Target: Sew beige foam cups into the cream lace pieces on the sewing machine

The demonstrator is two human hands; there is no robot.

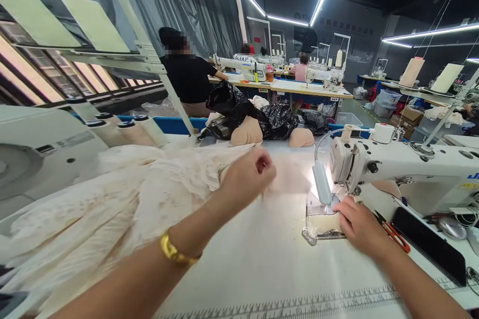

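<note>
Lying by black bags (279,122): beige pads (247,132)

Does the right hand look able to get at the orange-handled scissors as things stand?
Probably yes: the scissors lie just beside the right hand, uncovered between its forearm and the black phone. Nothing seems to block them, though the hand would have to leave its spot at the sewing machine.

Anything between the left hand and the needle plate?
Yes, in this view: the lamp hangs above the needle plate, across the line from the left hand. A pale blur beside that hand is unidentifiable. The right hand is at the plate's right edge.
</note>
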